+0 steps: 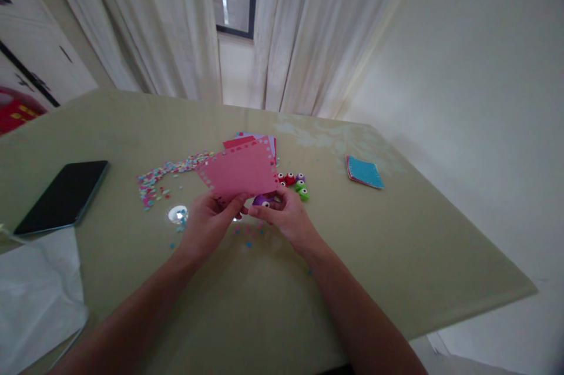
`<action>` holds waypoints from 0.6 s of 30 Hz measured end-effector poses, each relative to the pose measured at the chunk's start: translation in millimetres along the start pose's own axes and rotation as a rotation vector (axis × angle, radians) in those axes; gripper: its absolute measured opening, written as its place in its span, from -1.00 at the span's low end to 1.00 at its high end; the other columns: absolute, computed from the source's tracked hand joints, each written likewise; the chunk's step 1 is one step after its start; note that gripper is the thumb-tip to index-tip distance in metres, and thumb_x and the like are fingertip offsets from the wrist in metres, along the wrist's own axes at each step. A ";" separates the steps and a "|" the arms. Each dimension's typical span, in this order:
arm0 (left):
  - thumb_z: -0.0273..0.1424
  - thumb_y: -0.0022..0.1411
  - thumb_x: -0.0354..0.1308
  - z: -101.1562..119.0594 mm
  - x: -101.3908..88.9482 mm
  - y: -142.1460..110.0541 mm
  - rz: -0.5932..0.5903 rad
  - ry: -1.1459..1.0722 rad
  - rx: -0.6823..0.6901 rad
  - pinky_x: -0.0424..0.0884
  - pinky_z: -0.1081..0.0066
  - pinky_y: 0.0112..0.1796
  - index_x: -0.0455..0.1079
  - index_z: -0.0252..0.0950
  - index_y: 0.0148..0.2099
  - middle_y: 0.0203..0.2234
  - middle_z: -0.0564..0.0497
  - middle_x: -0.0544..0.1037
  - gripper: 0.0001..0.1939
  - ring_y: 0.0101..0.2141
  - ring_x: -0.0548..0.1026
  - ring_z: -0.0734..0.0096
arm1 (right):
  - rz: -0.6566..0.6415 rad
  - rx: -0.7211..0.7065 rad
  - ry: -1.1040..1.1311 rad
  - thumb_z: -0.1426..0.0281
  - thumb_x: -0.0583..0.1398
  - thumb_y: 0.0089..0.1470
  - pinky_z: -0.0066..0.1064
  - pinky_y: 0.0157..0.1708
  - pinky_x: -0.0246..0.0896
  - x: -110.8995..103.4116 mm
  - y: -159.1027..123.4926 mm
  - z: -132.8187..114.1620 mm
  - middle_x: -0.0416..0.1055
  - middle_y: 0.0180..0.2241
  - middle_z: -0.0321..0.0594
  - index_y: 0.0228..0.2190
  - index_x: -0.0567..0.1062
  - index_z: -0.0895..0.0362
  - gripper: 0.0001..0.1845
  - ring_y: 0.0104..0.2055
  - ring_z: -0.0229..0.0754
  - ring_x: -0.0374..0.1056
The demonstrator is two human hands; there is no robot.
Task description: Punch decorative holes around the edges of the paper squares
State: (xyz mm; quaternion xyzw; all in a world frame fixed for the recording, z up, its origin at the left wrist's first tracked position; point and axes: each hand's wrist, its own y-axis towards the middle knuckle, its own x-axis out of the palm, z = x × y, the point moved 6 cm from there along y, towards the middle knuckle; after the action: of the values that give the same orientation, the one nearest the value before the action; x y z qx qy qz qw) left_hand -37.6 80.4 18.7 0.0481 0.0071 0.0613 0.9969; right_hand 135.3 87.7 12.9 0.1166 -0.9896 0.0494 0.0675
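Observation:
A pink sheet of paper (242, 169) with small holes punched along its edges is tilted up above the table. My left hand (210, 219) pinches its lower edge, thumb in front. My right hand (288, 216) grips a small purple paper punch (262, 201) with an eye on it, at the sheet's lower right edge. Whether the paper sits inside the punch I cannot tell. Just behind my right hand stand several similar punches in red, purple and green (301, 186). Beyond the sheet lies a stack of coloured paper (272, 143), partly hidden.
Punched paper bits (156, 178) lie in a curved band at left, with a few more near my hands. A black tablet (64, 196) and a white face mask (39, 298) are on the left of the table. A blue-topped paper stack (365, 173) lies at right.

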 end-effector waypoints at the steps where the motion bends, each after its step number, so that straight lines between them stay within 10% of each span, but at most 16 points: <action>1: -0.17 0.11 0.40 -0.7 0.3 0.1 -0.008 0.004 0.000 0.45 0.41 -0.52 0.61 -0.22 -0.46 -0.59 -0.03 0.62 -0.75 -0.56 0.55 0.31 | 0.003 -0.002 0.006 0.18 0.59 -0.20 -0.38 -0.37 0.44 0.4 -0.1 -1.1 0.60 -0.28 -0.25 -0.16 0.60 0.05 -0.44 -0.34 -0.17 0.51; 18: -0.16 0.10 0.38 1.6 0.9 -0.5 -0.016 0.017 -0.009 0.46 0.41 -0.52 0.60 -0.22 -0.46 -0.59 -0.03 0.63 -0.75 -0.56 0.57 0.29 | 0.034 -0.074 0.004 0.18 0.59 -0.18 -0.39 -0.32 0.41 -2.4 1.6 -4.3 0.59 -0.31 -0.28 -0.21 0.61 0.05 -0.50 -0.34 -0.19 0.47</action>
State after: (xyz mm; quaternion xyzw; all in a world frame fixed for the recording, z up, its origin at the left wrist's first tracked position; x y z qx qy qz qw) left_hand -36.6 79.8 20.3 0.0431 0.0160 0.0536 0.9975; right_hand 137.7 90.3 16.7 0.0970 -0.9925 0.0142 0.0727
